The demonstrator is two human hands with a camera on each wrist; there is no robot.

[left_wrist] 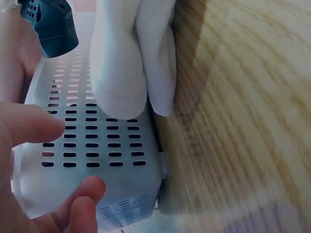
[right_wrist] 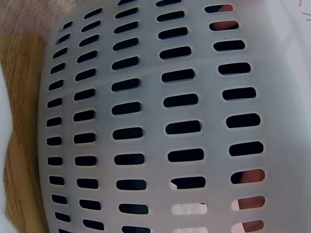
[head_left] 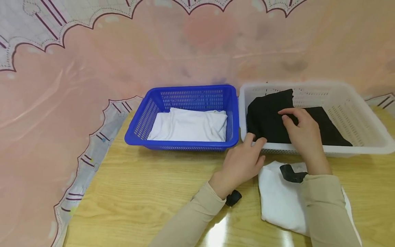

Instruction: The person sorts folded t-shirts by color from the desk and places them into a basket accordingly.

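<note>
A black folded cloth [head_left: 268, 118] lies in the white basket [head_left: 364, 150], one part of it standing up against the back wall. Over this cloth is my right hand [head_left: 303, 132], thumb and index fingertips close together at its surface. I cannot tell whether they pinch the fabric. My left hand [head_left: 243, 161] is at the basket's near left corner, fingertips right at the rim. In the left wrist view its fingers [left_wrist: 90, 189] are spread apart beside the slotted wall, with nothing between them. Only the basket's slotted wall [right_wrist: 155, 114] fills most of the right wrist view; the right hand is mostly hidden there.
A blue basket [head_left: 182, 145] holding a folded white cloth [head_left: 194, 125] stands left of the white one. Another folded white cloth [head_left: 282, 199] lies on the wooden table [head_left: 132, 192], partly under my right forearm. Behind the baskets hangs a pink patterned sheet [head_left: 185, 51].
</note>
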